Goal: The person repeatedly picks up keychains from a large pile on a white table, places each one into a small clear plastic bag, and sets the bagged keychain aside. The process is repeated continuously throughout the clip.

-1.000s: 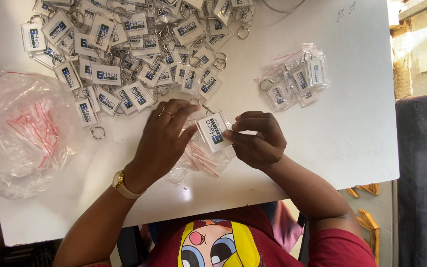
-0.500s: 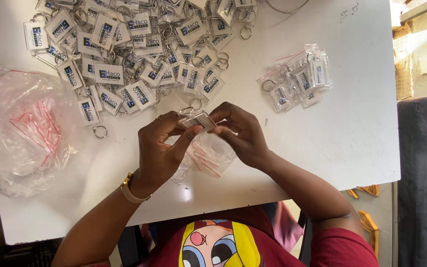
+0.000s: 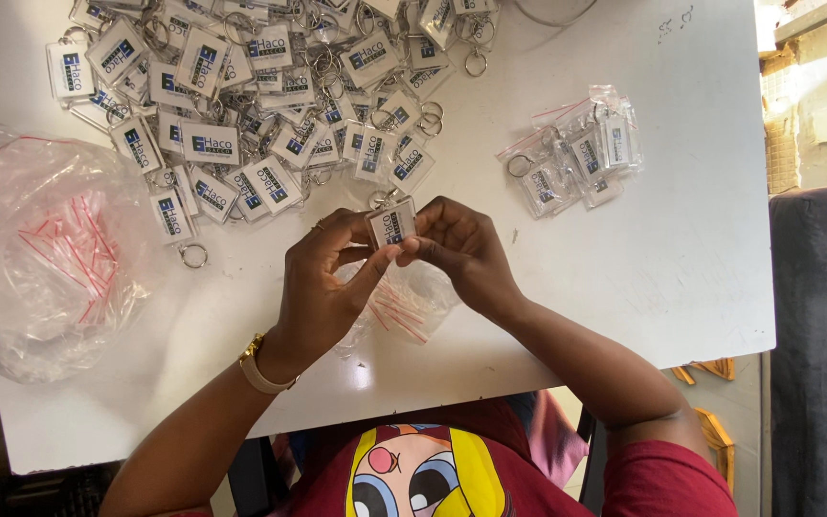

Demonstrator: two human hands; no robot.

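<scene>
Clear keyring tag [image 3: 391, 225]: pinched jointly by left hand [image 3: 323, 287] and right hand [image 3: 461, 251]; loose tag heap [image 3: 241, 96] beyond it; small bagged tags [image 3: 576, 153] to its right.

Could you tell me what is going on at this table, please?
A person seated at a white table holds one clear rectangular keychain between both hands, the left hand and the right hand pinching it just above a small clear bag. A big heap of loose keychains lies beyond, a few bagged keychains sit to the right, and a large bag of red-striped pouches rests on the left.
</scene>
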